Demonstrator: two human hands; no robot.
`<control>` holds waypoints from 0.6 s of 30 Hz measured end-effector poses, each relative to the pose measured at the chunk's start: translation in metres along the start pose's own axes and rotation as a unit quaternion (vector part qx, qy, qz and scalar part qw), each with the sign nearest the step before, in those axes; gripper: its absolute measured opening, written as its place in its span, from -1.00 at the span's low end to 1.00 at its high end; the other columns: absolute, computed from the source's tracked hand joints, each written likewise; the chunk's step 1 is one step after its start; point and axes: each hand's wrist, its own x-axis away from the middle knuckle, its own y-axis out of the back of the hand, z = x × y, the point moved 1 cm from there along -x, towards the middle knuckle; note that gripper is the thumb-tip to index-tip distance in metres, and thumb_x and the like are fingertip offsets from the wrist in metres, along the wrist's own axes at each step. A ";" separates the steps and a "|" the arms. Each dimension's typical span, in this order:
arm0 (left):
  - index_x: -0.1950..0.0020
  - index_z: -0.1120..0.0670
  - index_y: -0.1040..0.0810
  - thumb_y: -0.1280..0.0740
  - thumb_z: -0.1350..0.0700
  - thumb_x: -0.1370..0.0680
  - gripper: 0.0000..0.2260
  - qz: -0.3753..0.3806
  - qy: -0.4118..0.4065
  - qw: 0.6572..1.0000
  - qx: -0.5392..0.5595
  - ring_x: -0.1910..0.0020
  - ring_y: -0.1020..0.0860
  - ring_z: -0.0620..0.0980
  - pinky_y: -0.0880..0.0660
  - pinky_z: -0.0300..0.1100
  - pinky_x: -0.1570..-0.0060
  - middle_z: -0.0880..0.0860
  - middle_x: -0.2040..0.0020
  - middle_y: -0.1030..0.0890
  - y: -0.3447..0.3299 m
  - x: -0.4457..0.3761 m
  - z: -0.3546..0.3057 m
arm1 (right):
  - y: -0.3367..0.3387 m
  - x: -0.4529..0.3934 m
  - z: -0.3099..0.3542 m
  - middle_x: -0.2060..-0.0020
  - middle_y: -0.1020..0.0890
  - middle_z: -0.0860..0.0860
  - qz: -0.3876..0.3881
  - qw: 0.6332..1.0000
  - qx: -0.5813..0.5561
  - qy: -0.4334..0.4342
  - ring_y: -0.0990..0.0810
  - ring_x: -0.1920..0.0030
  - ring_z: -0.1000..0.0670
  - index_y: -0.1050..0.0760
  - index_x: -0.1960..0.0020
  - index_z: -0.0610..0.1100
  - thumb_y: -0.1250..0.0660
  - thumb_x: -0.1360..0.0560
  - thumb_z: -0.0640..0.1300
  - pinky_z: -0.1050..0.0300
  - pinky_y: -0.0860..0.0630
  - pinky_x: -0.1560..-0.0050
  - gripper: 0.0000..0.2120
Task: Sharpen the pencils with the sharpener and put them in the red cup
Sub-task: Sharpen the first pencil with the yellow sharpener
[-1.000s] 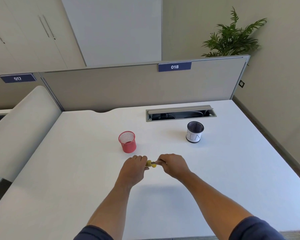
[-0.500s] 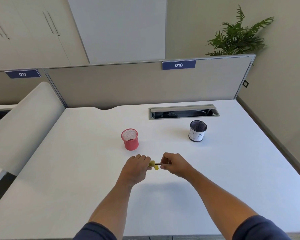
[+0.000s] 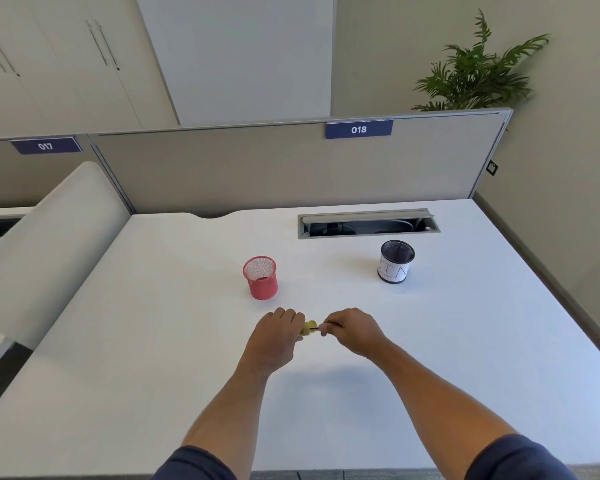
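we hold both hands close together over the white desk (image 3: 153, 341), a little nearer to us than the red cup (image 3: 260, 277). our left hand (image 3: 274, 337) is curled round a yellow sharpener (image 3: 308, 328), which pokes out on the side of the thumb. our right hand (image 3: 352, 332) pinches a pencil (image 3: 316, 328) at the fingertips; only a short dark stretch of it shows between the two hands, and its end meets the sharpener. we cannot tell how far in it goes. the red cup stands upright on the desk just beyond the left hand, apart from it, and its mesh wall shows nothing sticking out above the rim. further right, well apart from the cup, stands a dark mesh pot (image 3: 395, 261) wrapped in white paper, near a grey cable slot (image 3: 368, 223) set into the desk. a grey partition (image 3: 257, 168) runs along the far edge, with a plant (image 3: 478, 71) behind it.
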 end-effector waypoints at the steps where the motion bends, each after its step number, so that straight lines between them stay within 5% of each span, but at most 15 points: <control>1: 0.15 0.05 -0.41 -0.58 0.10 -0.28 -0.64 0.000 -0.001 1.000 -0.002 0.37 -0.41 0.04 -0.20 -0.15 0.42 -0.02 0.30 -0.46 0.000 0.000 0.000 | 0.001 0.000 -0.001 0.42 -0.50 0.13 0.028 0.999 -0.025 -0.013 -0.42 0.36 0.12 -0.66 0.16 0.06 -0.28 -0.58 0.13 0.17 -0.34 0.27 -0.73; 5: 0.17 0.04 -0.40 -0.55 0.13 -0.30 -0.68 -0.005 -0.016 1.000 -0.016 0.36 -0.40 0.03 -0.20 -0.14 0.42 -0.02 0.30 -0.45 0.000 0.000 -0.001 | 0.003 0.001 -0.003 0.36 -0.49 0.05 0.119 0.984 -0.128 -0.032 -0.41 0.34 0.09 -0.69 0.15 -0.04 -0.25 -0.61 0.11 0.18 -0.31 0.28 -0.66; 10: 0.17 0.04 -0.43 -0.56 0.04 -0.31 -0.67 -0.013 -0.011 1.000 -0.007 0.36 -0.44 0.03 -0.23 -0.15 0.42 -0.03 0.31 -0.47 -0.001 0.000 0.003 | 0.001 0.006 -0.002 0.35 -0.62 0.09 0.089 0.987 -0.133 0.007 -0.53 0.36 0.09 -0.52 0.03 0.01 -0.40 -0.50 0.03 0.22 -0.44 0.33 -0.88; 13: 0.18 0.05 -0.46 -0.52 -0.01 -0.39 -0.74 -0.023 -0.006 1.000 -0.006 0.40 -0.43 0.03 -0.22 -0.16 0.42 -0.04 0.35 -0.48 -0.006 0.003 0.005 | -0.002 0.004 -0.008 0.19 -0.63 0.14 -0.038 0.996 0.021 0.079 -0.57 0.22 0.07 -0.53 0.05 0.05 -0.38 -0.52 0.00 0.11 -0.52 0.23 -0.95; 15: 0.18 0.05 -0.49 -0.48 -0.03 -0.45 -0.78 -0.027 0.001 1.000 -0.008 0.43 -0.43 0.01 -0.22 -0.16 0.43 -0.04 0.37 -0.48 -0.010 0.005 0.003 | -0.008 0.000 -0.012 0.19 -0.62 0.14 -0.170 0.965 0.115 0.165 -0.57 0.22 0.03 -0.60 0.09 0.04 -0.44 -0.50 -0.03 0.10 -0.49 0.27 -0.97; 18: 0.19 0.05 -0.50 -0.48 -0.03 -0.45 -0.78 -0.028 0.012 1.000 -0.007 0.45 -0.43 0.00 -0.19 -0.17 0.42 -0.05 0.38 -0.48 -0.012 0.005 0.002 | -0.013 -0.004 -0.014 0.28 -0.62 0.13 -0.229 0.935 0.148 0.226 -0.54 0.31 -0.01 -0.64 0.17 0.00 -0.51 -0.45 -0.08 0.11 -0.42 0.35 -0.94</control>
